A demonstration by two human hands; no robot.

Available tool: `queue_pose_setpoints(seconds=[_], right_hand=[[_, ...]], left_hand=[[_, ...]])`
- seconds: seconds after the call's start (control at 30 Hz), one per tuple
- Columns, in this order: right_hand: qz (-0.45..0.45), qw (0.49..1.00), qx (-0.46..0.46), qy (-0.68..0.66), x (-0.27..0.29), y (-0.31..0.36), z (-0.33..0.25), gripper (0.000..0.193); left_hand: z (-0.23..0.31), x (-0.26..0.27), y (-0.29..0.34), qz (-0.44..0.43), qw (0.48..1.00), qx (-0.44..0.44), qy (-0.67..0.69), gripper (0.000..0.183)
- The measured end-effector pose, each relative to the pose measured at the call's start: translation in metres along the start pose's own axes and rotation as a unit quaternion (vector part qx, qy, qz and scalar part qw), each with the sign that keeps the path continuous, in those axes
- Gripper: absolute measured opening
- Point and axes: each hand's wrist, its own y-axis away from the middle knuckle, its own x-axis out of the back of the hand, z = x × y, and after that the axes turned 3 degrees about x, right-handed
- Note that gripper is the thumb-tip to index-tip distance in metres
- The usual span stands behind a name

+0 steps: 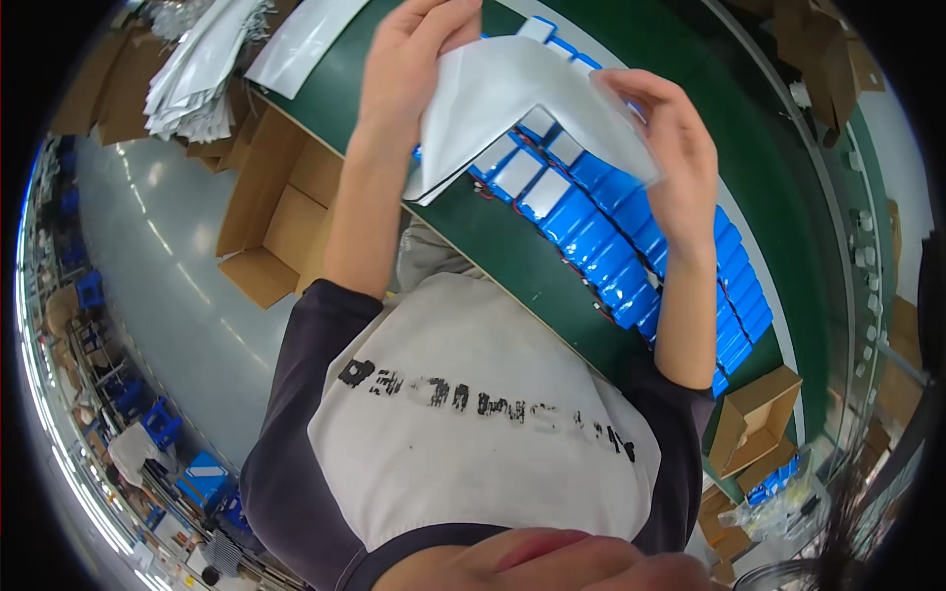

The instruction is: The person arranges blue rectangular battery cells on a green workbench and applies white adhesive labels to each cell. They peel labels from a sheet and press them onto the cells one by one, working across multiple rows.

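A white, slightly shiny sheet (483, 89) is bowed between my two hands above the table. My left hand (409, 59) is closed on its upper left edge, with some fingers cut off by the top of the view. At the other end, my right hand (680, 138) has its bent fingers and thumb around the sheet's right edge, a little blurred. Underneath lie rows of blue-wrapped battery packs (591, 236) with thin red and black wires. White labels (545, 193) sit on several packs nearest the sheet, which hides part of the rows.
The packs rest on a green table (473, 227). Left of it stands an open cardboard box (286, 222); a smaller box (754, 419) is at the lower right. White sheets (305, 44) and a stack of white bags (202, 79) lie at the upper left. A green conveyor belt (788, 197) runs beyond.
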Motion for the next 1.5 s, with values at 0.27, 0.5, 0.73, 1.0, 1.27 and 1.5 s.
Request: queue_pose_setpoints(seconds=[0.27, 0.5, 0.73, 1.0, 1.27, 1.5], right_hand=[[0.223, 0.845, -0.111, -0.474, -0.033, 0.015, -0.011, 0.051], [-0.007, 0.958, 0.062, 0.279, -0.094, 0.050, -0.006, 0.038], [0.113, 0.959, 0.084, 0.247, -0.119, 0.066, 0.026, 0.061], [0.134, 0.990, 0.000, 0.038, -0.121, 0.060, 0.032, 0.064], [0.152, 0.984, -0.082, -0.041, -0.120, 0.063, 0.034, 0.053], [0.168, 0.972, -0.091, -0.139, -0.108, 0.066, 0.043, 0.044]], left_hand=[[-0.041, -0.009, -0.005, 0.107, 0.877, 0.028, 0.468, 0.017], [-0.060, -0.022, 0.014, -0.073, 0.689, 0.007, 0.721, 0.031], [-0.066, -0.038, -0.003, -0.027, 0.668, -0.073, 0.740, 0.023], [-0.082, -0.026, -0.013, -0.054, 0.688, -0.133, 0.711, 0.020], [-0.103, 0.004, -0.015, 0.058, 0.876, -0.304, 0.370, 0.020], [-0.098, -0.002, -0.009, 0.165, 0.921, -0.327, 0.131, 0.016]])
